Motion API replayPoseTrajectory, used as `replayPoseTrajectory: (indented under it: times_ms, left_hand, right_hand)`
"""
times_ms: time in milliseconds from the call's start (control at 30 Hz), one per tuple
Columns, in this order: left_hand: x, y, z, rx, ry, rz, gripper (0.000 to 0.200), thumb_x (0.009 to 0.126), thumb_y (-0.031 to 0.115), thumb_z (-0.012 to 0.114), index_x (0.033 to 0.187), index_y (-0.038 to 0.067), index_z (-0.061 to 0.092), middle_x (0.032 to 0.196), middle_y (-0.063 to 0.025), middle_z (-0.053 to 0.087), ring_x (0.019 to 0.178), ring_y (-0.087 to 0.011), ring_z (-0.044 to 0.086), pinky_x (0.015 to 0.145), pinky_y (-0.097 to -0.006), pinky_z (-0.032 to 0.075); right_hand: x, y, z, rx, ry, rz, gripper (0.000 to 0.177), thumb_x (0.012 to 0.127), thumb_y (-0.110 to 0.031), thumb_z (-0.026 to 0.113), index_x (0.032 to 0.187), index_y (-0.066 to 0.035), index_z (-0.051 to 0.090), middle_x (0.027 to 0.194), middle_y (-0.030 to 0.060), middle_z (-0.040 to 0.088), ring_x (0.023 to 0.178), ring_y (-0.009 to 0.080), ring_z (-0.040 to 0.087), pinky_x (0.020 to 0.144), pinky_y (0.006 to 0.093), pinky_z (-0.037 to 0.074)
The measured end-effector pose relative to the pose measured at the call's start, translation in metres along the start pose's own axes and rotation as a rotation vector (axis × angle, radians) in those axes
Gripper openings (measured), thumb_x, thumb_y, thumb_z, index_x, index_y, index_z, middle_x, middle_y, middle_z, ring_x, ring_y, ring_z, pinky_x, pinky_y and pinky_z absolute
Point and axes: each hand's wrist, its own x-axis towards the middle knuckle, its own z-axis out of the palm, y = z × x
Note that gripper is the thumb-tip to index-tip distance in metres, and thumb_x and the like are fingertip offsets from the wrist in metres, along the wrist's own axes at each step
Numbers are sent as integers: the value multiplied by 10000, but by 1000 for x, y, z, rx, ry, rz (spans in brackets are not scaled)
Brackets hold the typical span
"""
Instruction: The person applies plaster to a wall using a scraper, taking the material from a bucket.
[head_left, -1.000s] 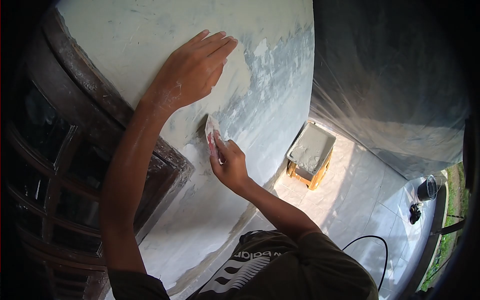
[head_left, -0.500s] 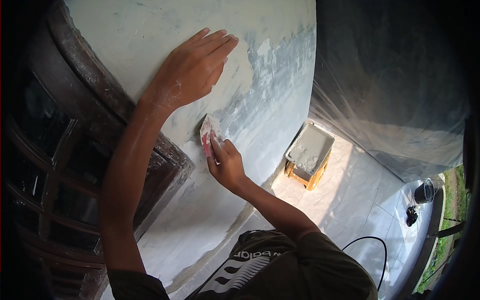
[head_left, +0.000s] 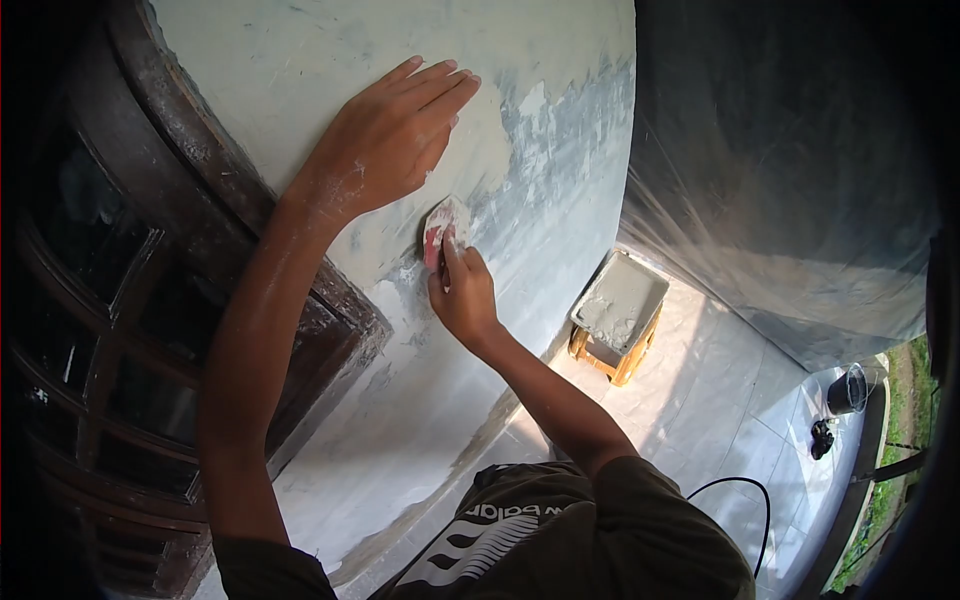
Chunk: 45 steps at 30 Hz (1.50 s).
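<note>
My left hand rests on the wall, its fingers stretched out and nothing held in it. Below and to the right of it, my right hand grips a scraper smeared with white and red. The scraper's blade lies against the wall, where pale filler meets bare grey patches. The wrist of my left hand carries white smudges.
A tray of wet filler sits on a wooden stool at the wall's foot. Left is a dark wooden window frame. Plastic sheeting hangs at right. A black bucket and a cable are on the tiled floor.
My right hand has moved the scraper up and to the right along the wall. My left hand has stayed in nearly the same place.
</note>
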Motion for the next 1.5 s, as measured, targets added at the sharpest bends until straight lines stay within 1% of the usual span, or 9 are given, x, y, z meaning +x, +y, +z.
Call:
replayPoseTrajectory:
  times_ms: [267,433,633,767,900,1033,1167,1300,1500]
  left_hand:
    - [0,1,-1,-17,-2,12,390,939,34,529,1326,13,565,1311,-169,614,1212,-339,578,1113,-453,395]
    - [-1,1,-1,-19,-5,-7,389,939,34,525,1326,12,564,1312,-169,614,1212,-339,577,1114,-458,391]
    - [-4,-1,2,-30,-12,-14,386,945,36,520,1328,14,563,1315,-167,612,1227,-341,568,1117,-465,387]
    - [-5,-1,0,-6,-8,-11,374,908,60,585,1277,-3,590,1288,-151,631,1251,-288,566,1130,-425,389]
    - [-9,-2,1,-45,-22,-38,387,947,35,515,1330,12,559,1324,-163,607,1235,-346,561,1119,-460,384]
    - [-8,-3,0,-43,-12,-45,392,946,38,518,1335,11,557,1320,-165,610,1228,-346,566,1116,-461,389]
    - [-4,-3,0,-30,-15,-19,392,946,39,520,1335,13,559,1319,-165,611,1225,-345,570,1116,-462,389]
    - [-4,0,-1,-40,-1,-22,388,948,40,515,1333,14,562,1317,-165,613,1231,-341,568,1114,-463,391]
    - [-1,2,-4,-23,12,-13,392,944,36,515,1332,14,562,1305,-167,620,1232,-338,571,1110,-466,397]
  right_hand:
    - [74,9,-42,61,293,14,517,749,46,616,1266,36,612,682,86,519,580,171,507,552,312,451]
    - [71,28,-12,-120,133,-18,500,772,28,637,1260,106,569,735,136,574,753,294,558,650,385,483]
    - [-24,-25,-18,206,-27,34,515,780,8,660,1278,91,563,735,140,555,704,287,550,636,382,487]
    - [51,-10,-36,137,299,-35,556,737,35,645,1291,26,598,689,76,516,580,171,485,537,298,433]
    - [95,20,-21,-57,236,-30,525,758,40,636,1278,76,575,743,124,571,734,260,535,656,364,467]
    - [37,13,3,-38,118,24,572,747,47,635,1305,111,526,748,131,566,766,294,539,675,395,472]
    - [-26,-28,-9,165,34,49,583,756,14,659,1329,40,555,675,94,509,597,211,508,558,326,455]
    - [35,-23,-34,166,219,22,583,737,21,647,1317,6,589,667,73,496,570,162,497,539,300,438]
    - [85,11,-13,-79,177,-26,474,751,52,632,1223,71,599,743,134,578,760,288,560,659,397,478]
